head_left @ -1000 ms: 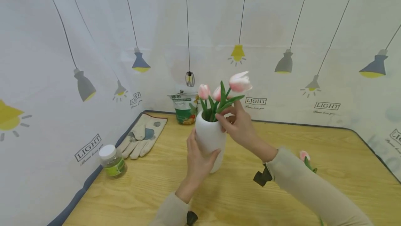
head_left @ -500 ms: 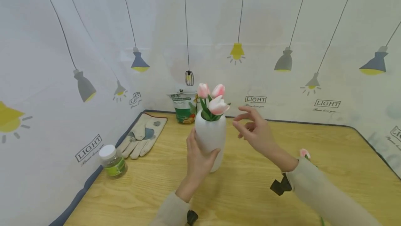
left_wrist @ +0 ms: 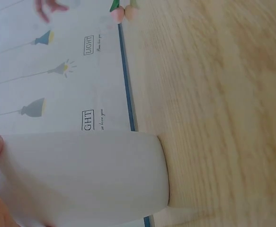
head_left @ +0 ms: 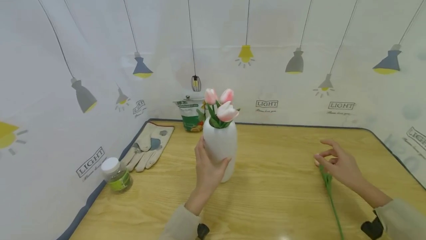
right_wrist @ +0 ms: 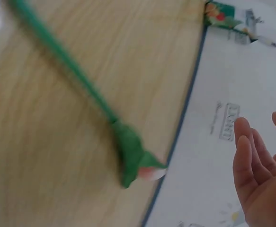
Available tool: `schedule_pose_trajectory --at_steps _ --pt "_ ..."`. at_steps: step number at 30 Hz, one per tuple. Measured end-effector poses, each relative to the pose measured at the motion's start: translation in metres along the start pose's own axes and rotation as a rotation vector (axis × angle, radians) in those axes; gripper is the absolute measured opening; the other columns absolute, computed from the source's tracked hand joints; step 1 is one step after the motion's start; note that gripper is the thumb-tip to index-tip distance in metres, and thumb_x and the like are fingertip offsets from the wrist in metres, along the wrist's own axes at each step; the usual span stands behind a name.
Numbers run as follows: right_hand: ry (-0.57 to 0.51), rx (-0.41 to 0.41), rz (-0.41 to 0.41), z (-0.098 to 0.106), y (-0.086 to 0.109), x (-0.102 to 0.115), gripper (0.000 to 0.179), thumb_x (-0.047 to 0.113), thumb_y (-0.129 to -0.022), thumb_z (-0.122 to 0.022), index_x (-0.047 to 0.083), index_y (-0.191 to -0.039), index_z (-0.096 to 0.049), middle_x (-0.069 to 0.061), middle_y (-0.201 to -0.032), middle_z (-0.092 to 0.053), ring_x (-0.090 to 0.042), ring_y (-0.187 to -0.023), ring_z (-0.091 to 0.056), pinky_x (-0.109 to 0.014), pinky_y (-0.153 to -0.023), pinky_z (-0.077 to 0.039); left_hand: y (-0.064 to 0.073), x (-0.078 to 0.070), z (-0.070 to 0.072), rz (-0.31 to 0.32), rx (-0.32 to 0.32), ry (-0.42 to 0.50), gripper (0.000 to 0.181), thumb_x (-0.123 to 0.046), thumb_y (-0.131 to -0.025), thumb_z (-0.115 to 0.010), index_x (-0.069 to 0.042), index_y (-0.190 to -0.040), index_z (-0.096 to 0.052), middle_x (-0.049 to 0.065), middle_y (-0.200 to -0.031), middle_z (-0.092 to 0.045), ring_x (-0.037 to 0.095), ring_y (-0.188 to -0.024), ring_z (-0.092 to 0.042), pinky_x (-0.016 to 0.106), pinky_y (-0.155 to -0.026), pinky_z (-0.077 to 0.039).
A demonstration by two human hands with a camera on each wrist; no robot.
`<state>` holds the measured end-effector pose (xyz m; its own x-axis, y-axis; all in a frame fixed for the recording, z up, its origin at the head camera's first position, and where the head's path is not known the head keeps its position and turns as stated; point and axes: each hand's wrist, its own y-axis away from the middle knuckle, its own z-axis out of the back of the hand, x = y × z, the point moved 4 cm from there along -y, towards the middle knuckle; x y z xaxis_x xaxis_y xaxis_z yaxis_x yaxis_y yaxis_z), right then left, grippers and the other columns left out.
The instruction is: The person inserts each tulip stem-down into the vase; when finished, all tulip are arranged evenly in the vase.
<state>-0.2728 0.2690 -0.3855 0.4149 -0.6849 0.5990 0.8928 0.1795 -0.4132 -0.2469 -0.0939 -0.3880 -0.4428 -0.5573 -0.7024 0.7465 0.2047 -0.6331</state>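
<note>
At the woodgrain table (head_left: 273, 195) by patterned walls (head_left: 219, 22), left fingers (head_left: 200, 154) grip a vase (head_left: 219, 142); right fingers (right_wrist: 243, 163) loose.

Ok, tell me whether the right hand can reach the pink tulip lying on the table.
Most likely yes: the right hand hovers close to the loose pink tulip, holding nothing, and the right wrist view shows nothing lying over its stem or leaves.

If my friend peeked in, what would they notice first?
Probably the pink tulips in the white vase, which the left hand grips near the head view's middle. Next, perhaps the lone tulip on the table at right, with the right hand above it. A yellow lamp printed on the back wall may stand out too.
</note>
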Motion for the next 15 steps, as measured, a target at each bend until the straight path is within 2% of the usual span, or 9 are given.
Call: schedule_pose_trajectory --at_steps 2,3,8,11,15 --pt "0.021 0.037 -0.046 0.001 0.009 -0.023 0.049 0.018 -0.087 -0.055 0.002 -0.129 -0.036 -0.021 -0.086 -0.064 -0.008 -0.047 -0.057 -0.026 -0.04 -0.046 0.0 0.001 0.001 0.005 -0.007 0.001 0.097 -0.021 -0.065 -0.079 -0.011 -0.138 -0.016 0.016 -0.13 -0.033 0.036 -0.119 -0.041 0.053 -0.092 -0.042" --pt "0.036 0.06 -0.082 0.0 0.014 -0.034 0.047 0.02 -0.088 -0.054 0.001 -0.128 -0.038 -0.02 -0.083 -0.064 -0.009 -0.047 -0.056 -0.027 -0.04 -0.045 0.0 0.002 0.001 0.011 -0.011 -0.001 0.097 -0.022 -0.064 -0.079 -0.011 -0.138 -0.016 0.015 -0.13 -0.033 0.035 -0.119 -0.041 0.053 -0.093 -0.042" --pt "0.166 0.188 -0.249 -0.01 0.034 -0.073 0.038 0.031 -0.088 -0.053 -0.003 -0.104 -0.056 -0.006 -0.068 -0.064 -0.008 -0.045 -0.052 -0.023 -0.04 -0.042 -0.001 0.005 0.001 0.02 -0.007 0.003 0.097 -0.022 -0.065 -0.079 -0.013 -0.139 -0.016 0.014 -0.13 -0.033 0.034 -0.12 -0.04 0.053 -0.094 -0.04" --pt "0.236 0.241 -0.289 -0.016 0.042 -0.081 0.035 0.033 -0.085 -0.057 -0.001 -0.09 -0.062 -0.002 -0.066 -0.064 -0.007 -0.048 -0.052 -0.022 -0.042 -0.042 -0.001 0.004 -0.001 0.014 0.003 0.011 0.097 -0.022 -0.065 -0.078 -0.013 -0.139 -0.016 0.015 -0.131 -0.033 0.034 -0.121 -0.039 0.053 -0.095 -0.04" --pt "0.254 0.278 -0.301 -0.02 0.047 -0.078 0.035 0.032 -0.081 -0.061 -0.002 -0.087 -0.062 -0.001 -0.066 -0.063 -0.008 -0.049 -0.05 -0.021 -0.042 -0.04 0.0 0.002 -0.002 0.019 0.015 0.022 0.096 -0.023 -0.066 -0.078 -0.013 -0.139 -0.016 0.014 -0.131 -0.032 0.034 -0.121 -0.039 0.053 -0.094 -0.04"
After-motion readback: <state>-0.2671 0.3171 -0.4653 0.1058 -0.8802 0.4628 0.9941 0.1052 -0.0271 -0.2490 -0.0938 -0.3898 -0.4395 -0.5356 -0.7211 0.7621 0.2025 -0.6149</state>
